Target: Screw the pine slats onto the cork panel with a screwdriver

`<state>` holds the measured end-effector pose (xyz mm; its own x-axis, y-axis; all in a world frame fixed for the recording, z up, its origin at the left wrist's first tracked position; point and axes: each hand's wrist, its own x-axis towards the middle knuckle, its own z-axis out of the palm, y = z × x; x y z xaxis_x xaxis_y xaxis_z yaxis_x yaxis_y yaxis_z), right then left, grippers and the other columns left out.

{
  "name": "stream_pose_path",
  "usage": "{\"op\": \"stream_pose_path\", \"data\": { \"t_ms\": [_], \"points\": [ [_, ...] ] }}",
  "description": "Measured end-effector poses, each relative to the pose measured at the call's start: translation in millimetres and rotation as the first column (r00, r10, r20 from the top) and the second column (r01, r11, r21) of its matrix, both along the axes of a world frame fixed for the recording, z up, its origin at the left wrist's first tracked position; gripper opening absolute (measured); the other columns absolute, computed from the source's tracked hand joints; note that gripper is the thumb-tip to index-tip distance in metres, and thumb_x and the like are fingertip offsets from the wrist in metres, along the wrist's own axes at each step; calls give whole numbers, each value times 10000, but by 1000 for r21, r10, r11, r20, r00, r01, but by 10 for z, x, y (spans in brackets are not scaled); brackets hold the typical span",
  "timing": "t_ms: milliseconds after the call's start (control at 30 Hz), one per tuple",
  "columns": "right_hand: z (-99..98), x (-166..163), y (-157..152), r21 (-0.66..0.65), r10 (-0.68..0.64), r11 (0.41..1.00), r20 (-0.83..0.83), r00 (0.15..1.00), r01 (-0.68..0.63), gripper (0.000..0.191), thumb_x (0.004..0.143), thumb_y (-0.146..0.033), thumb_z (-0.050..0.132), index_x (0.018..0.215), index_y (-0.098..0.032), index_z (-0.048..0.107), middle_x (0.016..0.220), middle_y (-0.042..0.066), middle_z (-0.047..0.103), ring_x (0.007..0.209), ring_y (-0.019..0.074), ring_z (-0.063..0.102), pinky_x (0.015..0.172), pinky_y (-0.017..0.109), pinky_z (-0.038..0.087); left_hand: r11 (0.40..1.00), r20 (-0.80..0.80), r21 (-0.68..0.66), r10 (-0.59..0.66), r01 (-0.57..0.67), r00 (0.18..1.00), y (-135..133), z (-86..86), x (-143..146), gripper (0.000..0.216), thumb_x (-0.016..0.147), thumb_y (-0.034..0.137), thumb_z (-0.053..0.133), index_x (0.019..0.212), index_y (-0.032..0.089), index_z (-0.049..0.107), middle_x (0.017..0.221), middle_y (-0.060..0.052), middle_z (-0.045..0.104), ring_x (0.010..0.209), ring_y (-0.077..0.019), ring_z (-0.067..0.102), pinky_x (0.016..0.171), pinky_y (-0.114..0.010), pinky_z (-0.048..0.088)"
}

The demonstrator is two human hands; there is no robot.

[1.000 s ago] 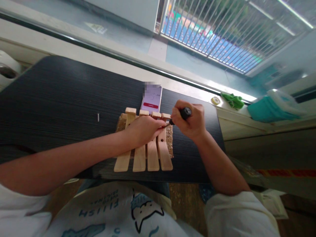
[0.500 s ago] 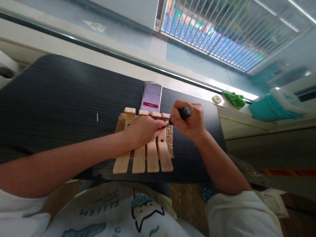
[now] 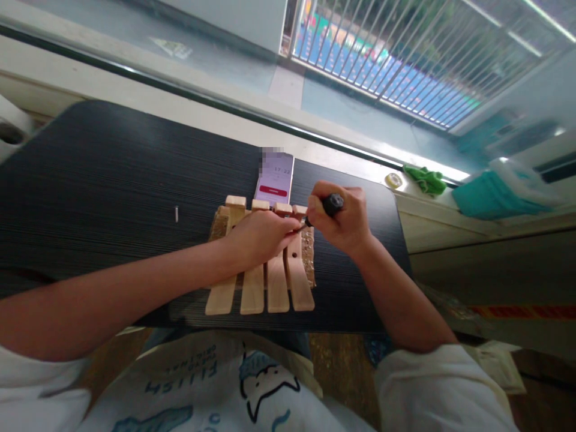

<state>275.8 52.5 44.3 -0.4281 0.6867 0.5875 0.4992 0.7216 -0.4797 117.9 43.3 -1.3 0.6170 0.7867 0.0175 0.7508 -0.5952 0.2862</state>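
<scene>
My right hand [image 3: 344,216] is wrapped round the black handle [image 3: 333,204] of a screwdriver. Its thin shaft [image 3: 303,227] points down and left to my left fingertips. My left hand [image 3: 265,235] lies over several curved wooden slats [image 3: 278,291]; its thumb and fingers are pinched together at the screwdriver's tip, and what they hold is hidden. Side by side, the slats rest on a piece of brown corrugated cardboard [image 3: 308,264]. The rightmost slat [image 3: 300,291] has a dark hole [image 3: 294,255] near its middle.
A phone [image 3: 273,180] with a lit screen lies just beyond the slats. To the left, a single screw [image 3: 176,214] sits on the dark table [image 3: 112,180]. A tape roll [image 3: 393,180], a green cloth [image 3: 425,179] and a teal container [image 3: 488,195] are on the sill at right.
My right hand and the screwdriver have shifted very slightly left, along with the whole view. My left hand keeps its place over the slats.
</scene>
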Motion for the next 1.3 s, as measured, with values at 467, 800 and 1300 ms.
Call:
{"op": "stream_pose_path", "data": {
  "t_ms": [467, 800, 1300],
  "points": [
    [10, 6, 16, -32, 21, 999, -1, 1000, -21, 269, 804, -205, 461, 582, -229, 310, 498, -99, 219, 443, 45, 180, 438, 205, 242, 1000, 4, 10, -4, 4, 1000, 0, 29, 7, 259, 926, 282, 488, 865, 176, 717, 825, -84, 743, 721, -214, 694, 625, -296, 470],
    [11, 4, 6, -58, 18, 998, -2, 1000, -18, 283, 799, -215, 451, 578, -236, 276, 496, -98, 217, 450, 49, 179, 444, 213, 252, 1000, -26, 1, -4, 4, 1000, -2, 59, 12, 267, 931, 285, 476, 883, 181, 716, 824, -87, 745, 716, -219, 692, 611, -293, 453],
    [-32, -6, 18, -65, 10, 998, -20, 1000, -12, 286, 802, -232, 443, 575, -237, 268, 493, -97, 215, 447, 48, 189, 442, 208, 252, 1000, -9, 5, 4, -4, 1000, -4, 49, 14, 261, 931, 290, 479, 879, 178, 708, 763, -86, 728, 706, -218, 682, 626, -295, 475]
  ]
}}
